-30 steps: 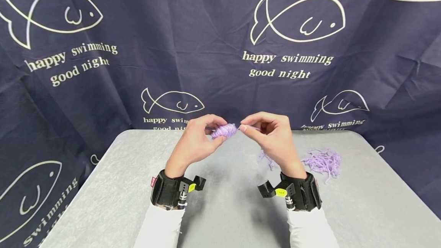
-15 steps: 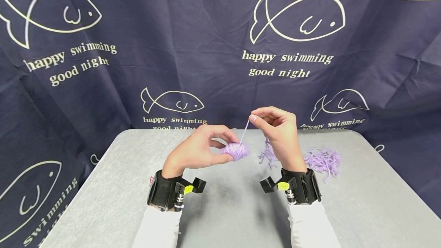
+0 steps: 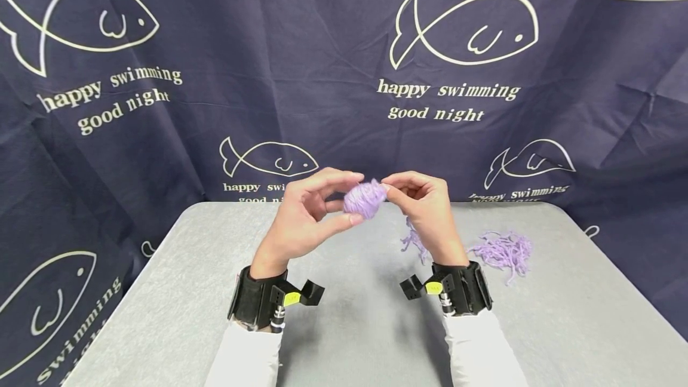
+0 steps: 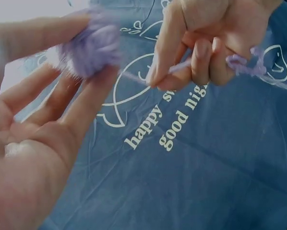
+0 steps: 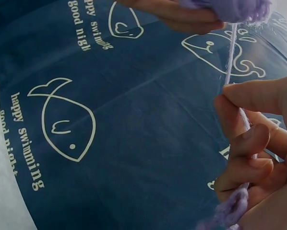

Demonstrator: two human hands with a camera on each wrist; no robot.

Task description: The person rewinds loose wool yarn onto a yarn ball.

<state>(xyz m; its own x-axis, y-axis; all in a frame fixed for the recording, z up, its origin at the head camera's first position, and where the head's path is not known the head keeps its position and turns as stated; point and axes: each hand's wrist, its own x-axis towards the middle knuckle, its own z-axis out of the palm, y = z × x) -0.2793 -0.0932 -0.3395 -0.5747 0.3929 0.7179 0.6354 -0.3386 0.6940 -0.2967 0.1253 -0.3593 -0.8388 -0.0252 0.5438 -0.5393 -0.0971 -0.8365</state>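
Holding a small lilac yarn ball point(image 3: 365, 198) up above the grey worktop point(image 3: 344, 315), the left hand point(image 3: 301, 226) pinches it between thumb and fingertips, the palm turned away so the ball's side stays bare. Just beside it, the right hand point(image 3: 424, 211) has its fingers clenched on a thin strand point(image 5: 230, 52) that runs taut to the ball, kept short, judging by the grip, for control. Soft and fuzzy, the ball looks loosely wound. More yarn trails under the right hand; a loose yarn heap point(image 3: 502, 251) lies on the worktop to the right
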